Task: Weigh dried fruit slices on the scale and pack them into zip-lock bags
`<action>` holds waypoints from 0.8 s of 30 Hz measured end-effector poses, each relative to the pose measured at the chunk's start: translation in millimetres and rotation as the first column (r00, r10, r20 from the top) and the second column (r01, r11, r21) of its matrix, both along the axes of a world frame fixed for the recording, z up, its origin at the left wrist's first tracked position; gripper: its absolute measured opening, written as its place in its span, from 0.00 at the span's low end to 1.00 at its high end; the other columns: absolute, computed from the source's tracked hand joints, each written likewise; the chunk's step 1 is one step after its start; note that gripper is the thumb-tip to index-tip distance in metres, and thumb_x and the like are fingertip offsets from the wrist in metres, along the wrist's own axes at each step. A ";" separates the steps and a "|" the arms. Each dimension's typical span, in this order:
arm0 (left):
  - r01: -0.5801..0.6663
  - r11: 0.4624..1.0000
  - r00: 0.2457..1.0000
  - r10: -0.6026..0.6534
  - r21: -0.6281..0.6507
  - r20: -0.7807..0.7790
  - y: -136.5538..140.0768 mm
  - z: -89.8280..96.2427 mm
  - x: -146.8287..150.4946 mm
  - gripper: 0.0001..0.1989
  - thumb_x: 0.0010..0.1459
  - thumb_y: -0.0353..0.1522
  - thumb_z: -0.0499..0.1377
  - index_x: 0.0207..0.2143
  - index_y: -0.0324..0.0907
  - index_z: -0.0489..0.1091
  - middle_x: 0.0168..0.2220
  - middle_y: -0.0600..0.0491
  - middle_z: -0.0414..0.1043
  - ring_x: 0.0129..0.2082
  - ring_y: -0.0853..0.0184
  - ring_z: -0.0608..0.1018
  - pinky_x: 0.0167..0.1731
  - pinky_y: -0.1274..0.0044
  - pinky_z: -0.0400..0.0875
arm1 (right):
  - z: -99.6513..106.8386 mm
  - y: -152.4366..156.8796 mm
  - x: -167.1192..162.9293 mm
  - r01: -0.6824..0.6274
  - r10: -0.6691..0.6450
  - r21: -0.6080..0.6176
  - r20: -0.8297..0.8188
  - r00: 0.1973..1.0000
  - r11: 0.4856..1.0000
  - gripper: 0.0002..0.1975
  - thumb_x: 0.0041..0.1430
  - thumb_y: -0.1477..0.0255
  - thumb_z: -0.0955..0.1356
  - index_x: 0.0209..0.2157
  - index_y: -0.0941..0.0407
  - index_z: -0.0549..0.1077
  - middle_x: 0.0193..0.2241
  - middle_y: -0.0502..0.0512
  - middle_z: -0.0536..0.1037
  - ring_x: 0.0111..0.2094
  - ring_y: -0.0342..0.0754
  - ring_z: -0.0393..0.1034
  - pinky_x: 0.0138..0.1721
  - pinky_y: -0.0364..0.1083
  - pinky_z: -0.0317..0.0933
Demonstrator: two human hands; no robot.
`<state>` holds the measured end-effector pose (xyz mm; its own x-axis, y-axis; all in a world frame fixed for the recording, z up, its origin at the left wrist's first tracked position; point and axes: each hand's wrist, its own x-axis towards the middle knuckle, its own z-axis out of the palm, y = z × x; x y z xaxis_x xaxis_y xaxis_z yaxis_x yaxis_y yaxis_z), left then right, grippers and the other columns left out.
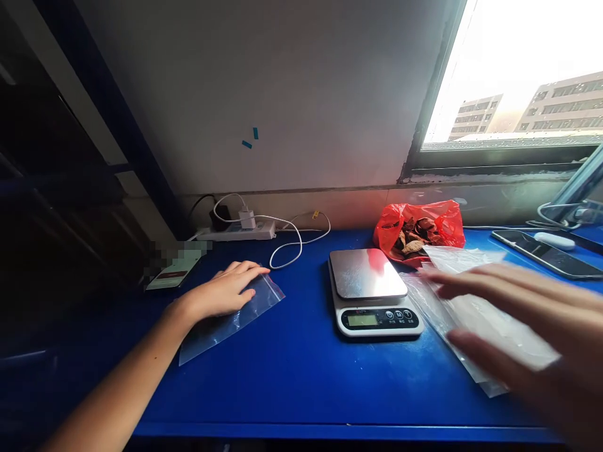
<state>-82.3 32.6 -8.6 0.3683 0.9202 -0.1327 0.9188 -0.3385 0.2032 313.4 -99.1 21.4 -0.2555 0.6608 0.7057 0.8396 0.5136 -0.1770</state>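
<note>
Head cam: left hand point(230, 290)'s resting on a clear zip bag point(234, 318) on the blue bench point(301, 389), fingers spread. Right hand point(541, 317)'s kinda blurry over some clear plastic bags point(485, 323), fingers apart, can't tell if touching. Digital scale point(369, 276) sits between, red bag point(450, 226) of brown pieces point(417, 235) just behind.

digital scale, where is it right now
In the head view, the digital scale sits just right of centre on the blue table, in front of the red plastic bag and left of the clear bags.
</note>
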 end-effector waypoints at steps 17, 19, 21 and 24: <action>0.266 0.953 0.960 -0.276 0.144 0.056 -1.1 -1.7 16.5 0.07 0.61 0.32 0.55 0.42 0.45 0.70 0.44 0.54 0.71 0.46 0.63 0.71 0.46 0.71 0.66 | -57.5 48.7 -134.5 -0.364 0.412 -0.464 0.003 0.911 0.808 0.12 0.63 0.67 0.62 0.40 0.56 0.75 0.29 0.54 0.77 0.31 0.46 0.69 0.35 0.44 0.56; 0.263 0.952 0.960 -0.273 0.157 0.052 -0.4 -1.5 17.7 0.08 0.61 0.32 0.55 0.43 0.46 0.70 0.44 0.53 0.71 0.46 0.63 0.71 0.45 0.71 0.66 | -60.3 48.0 -131.8 -0.388 0.433 -0.450 -0.002 0.901 0.805 0.12 0.63 0.68 0.62 0.40 0.56 0.75 0.29 0.53 0.77 0.30 0.45 0.69 0.34 0.44 0.56; 0.272 0.948 0.959 -0.282 0.168 0.037 0.3 -1.0 19.1 0.07 0.61 0.32 0.55 0.41 0.45 0.70 0.43 0.53 0.71 0.45 0.62 0.71 0.45 0.71 0.66 | -59.8 47.9 -129.9 -0.398 0.441 -0.424 0.003 0.897 0.813 0.12 0.64 0.68 0.62 0.39 0.56 0.75 0.28 0.53 0.76 0.29 0.45 0.67 0.34 0.44 0.55; 0.280 0.945 0.958 -0.287 0.171 0.017 0.6 -0.4 20.8 0.06 0.62 0.31 0.54 0.39 0.44 0.70 0.42 0.53 0.70 0.44 0.62 0.70 0.44 0.71 0.65 | -57.3 48.1 -128.4 -0.407 0.453 -0.404 0.019 0.891 0.819 0.11 0.63 0.69 0.62 0.35 0.57 0.74 0.25 0.52 0.74 0.27 0.44 0.65 0.33 0.44 0.54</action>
<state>-61.5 33.2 -9.1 0.6194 0.7844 0.0323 0.7719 -0.6159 0.1576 185.1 -51.0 -36.0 -0.6371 0.6743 0.3734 0.5743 0.7384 -0.3536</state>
